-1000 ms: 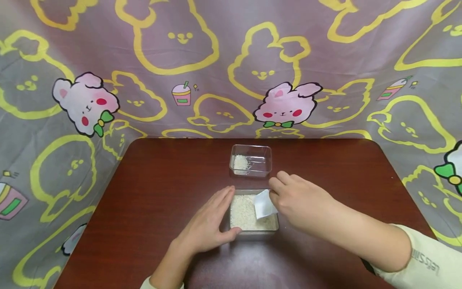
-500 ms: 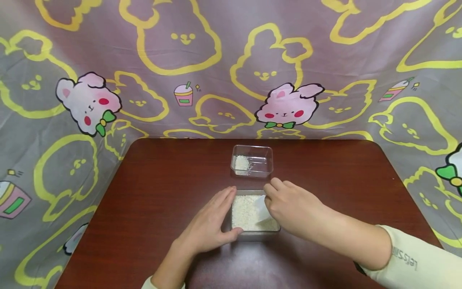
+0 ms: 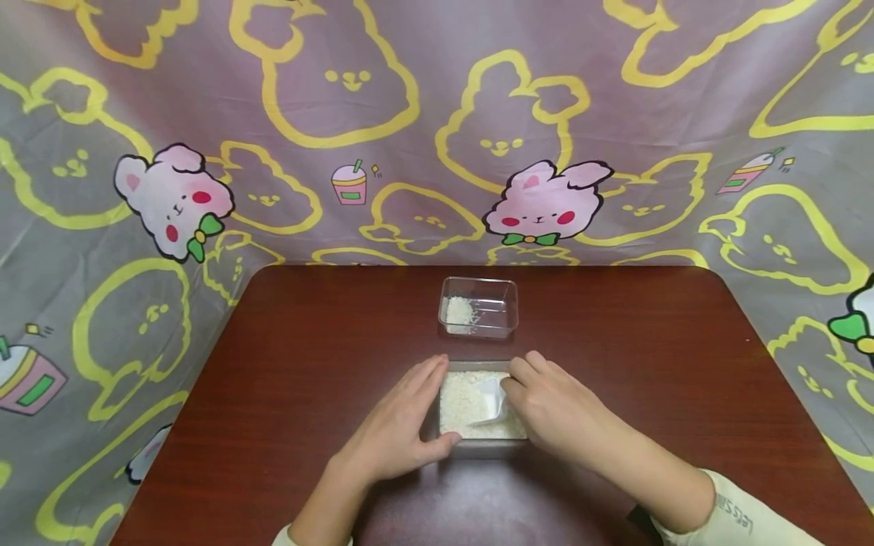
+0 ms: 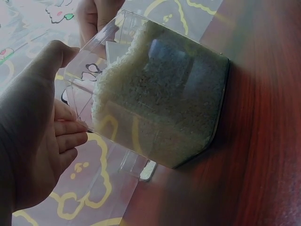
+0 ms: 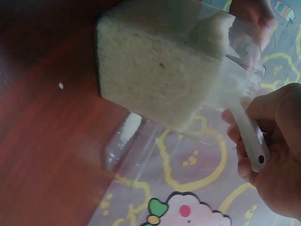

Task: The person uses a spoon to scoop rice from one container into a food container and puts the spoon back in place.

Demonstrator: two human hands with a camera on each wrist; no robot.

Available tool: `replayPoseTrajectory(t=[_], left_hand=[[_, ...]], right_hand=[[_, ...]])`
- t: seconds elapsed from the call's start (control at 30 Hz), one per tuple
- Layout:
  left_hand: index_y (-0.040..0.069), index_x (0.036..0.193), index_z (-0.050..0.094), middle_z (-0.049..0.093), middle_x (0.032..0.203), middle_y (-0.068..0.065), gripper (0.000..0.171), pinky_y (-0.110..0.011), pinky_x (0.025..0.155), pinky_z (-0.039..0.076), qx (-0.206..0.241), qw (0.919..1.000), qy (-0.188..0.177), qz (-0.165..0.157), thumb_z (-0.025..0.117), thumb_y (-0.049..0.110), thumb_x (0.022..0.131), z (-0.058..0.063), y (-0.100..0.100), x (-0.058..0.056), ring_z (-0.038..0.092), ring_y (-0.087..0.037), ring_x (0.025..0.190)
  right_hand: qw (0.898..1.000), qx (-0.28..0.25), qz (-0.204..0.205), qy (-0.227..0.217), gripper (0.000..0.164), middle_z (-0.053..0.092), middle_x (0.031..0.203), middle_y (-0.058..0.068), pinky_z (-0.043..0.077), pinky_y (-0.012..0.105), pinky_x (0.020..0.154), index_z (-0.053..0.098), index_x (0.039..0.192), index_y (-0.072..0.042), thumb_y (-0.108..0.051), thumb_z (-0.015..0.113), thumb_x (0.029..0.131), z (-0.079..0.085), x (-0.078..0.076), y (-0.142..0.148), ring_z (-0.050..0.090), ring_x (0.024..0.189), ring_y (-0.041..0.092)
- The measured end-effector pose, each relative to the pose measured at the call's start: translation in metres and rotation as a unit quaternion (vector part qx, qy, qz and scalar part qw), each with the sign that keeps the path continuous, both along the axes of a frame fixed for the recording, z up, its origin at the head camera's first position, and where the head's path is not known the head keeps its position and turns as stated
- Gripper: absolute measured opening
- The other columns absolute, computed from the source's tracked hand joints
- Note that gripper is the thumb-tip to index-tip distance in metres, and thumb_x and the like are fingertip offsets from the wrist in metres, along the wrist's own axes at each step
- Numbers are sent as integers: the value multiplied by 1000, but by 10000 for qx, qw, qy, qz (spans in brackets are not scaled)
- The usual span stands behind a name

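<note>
A deep clear plastic container (image 4: 160, 94) filled with rice (image 3: 460, 402) stands on the table. My left hand (image 3: 399, 425) holds its left side, with the thumb at the near corner of the rim and the fingers at the far corner. My right hand (image 3: 556, 402) grips a white scoop (image 3: 493, 400) by its handle above the right side of the container. The scoop's bowl dips partly into the rice. In the right wrist view the handle (image 5: 254, 141) of the scoop lies between the thumb and curled fingers.
Behind the rice container stands a shallow clear tray (image 3: 497, 327) with a small heap of rice at its left. A stray grain (image 5: 61, 85) lies on the brown table (image 3: 328, 318). A patterned curtain (image 3: 410, 91) encloses the back and sides.
My right hand has moved toward me and slightly down, with the wrist turned. The scoop has tilted and pushed into the rice. My left hand stays on the container.
</note>
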State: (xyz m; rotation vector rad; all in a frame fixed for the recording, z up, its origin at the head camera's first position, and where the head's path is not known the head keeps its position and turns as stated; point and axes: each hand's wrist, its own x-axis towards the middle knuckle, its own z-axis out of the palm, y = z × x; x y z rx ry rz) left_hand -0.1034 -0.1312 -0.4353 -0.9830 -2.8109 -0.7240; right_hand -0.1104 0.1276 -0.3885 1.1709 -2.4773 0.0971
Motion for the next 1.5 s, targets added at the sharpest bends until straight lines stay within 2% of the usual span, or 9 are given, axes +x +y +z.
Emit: replayPoseTrajectory(t=[0.27, 0.47, 0.67, 0.8, 0.9, 1.03, 1.17, 1.33, 1.5], left_hand=[[5, 156, 24, 28, 162, -6, 96, -40, 122, 26, 4, 10000, -49, 42, 66, 51, 83, -1, 1, 0, 28, -21, 148], [5, 156, 24, 29, 161, -9, 96, -40, 122, 25, 9, 9999, -110, 50, 66, 51, 83, -1, 1, 1, 27, -22, 148], [6, 156, 23, 28, 162, -7, 96, -39, 122, 25, -2, 9999, -92, 57, 65, 51, 84, 0, 1, 1, 27, -21, 149], [6, 157, 22, 29, 161, -9, 96, -39, 122, 24, 11, 10000, -82, 47, 66, 50, 84, 0, 1, 1, 27, -21, 148], [5, 156, 24, 28, 161, -8, 96, -39, 122, 24, 24, 10000, -72, 47, 66, 50, 83, -1, 1, 1, 27, -21, 148], [5, 156, 24, 26, 162, -6, 95, -38, 122, 24, 8, 9999, -96, 67, 66, 50, 84, -1, 2, 1, 26, -21, 149], [4, 156, 24, 27, 162, -6, 95, -39, 122, 24, 2, 9999, -104, 76, 65, 50, 84, 0, 2, 1, 27, -21, 149], [3, 155, 26, 28, 162, -6, 95, -39, 122, 25, 33, 9999, -92, 67, 66, 50, 83, 0, 2, 1, 27, -21, 148], [4, 156, 25, 27, 162, -6, 95, -38, 122, 24, 37, 9999, -117, 76, 66, 50, 83, 0, 2, 2, 26, -20, 149]], right_hand=[[9983, -569, 33, 79, 18, 52, 84, 2, 43, 30, 62, 64, 86, -2, -1, 46, 83, -13, 6, 4, 43, 73, 20], [9970, -671, -52, 373, 27, 53, 87, 4, 41, 29, 58, 66, 93, 1, -5, 41, 84, -20, 9, 4, 44, 74, 20], [9959, -638, -327, 543, 25, 51, 85, 4, 41, 33, 59, 62, 87, -3, -8, 38, 83, -24, 12, -2, 44, 74, 22], [9955, -596, -508, 536, 24, 49, 82, 3, 38, 33, 58, 60, 82, -5, -13, 37, 87, -23, 14, -6, 42, 73, 23], [9957, -492, -645, 455, 24, 49, 81, 3, 36, 32, 58, 59, 80, -6, -17, 39, 90, -21, 16, -7, 42, 72, 22], [9960, -262, -812, 276, 17, 49, 81, 2, 36, 30, 59, 61, 81, -8, -19, 51, 90, -19, 18, -8, 42, 73, 21], [9957, -181, -876, 231, 16, 49, 83, 2, 38, 30, 60, 61, 83, -7, -18, 52, 90, -19, 19, -9, 42, 74, 21], [9959, -358, -793, 262, 14, 50, 84, 2, 39, 30, 60, 62, 85, -6, -18, 56, 89, -21, 20, -9, 42, 75, 21], [9948, -733, -713, 23, 14, 52, 88, 2, 42, 31, 61, 65, 91, -6, -18, 61, 86, -21, 21, -3, 45, 78, 20]])
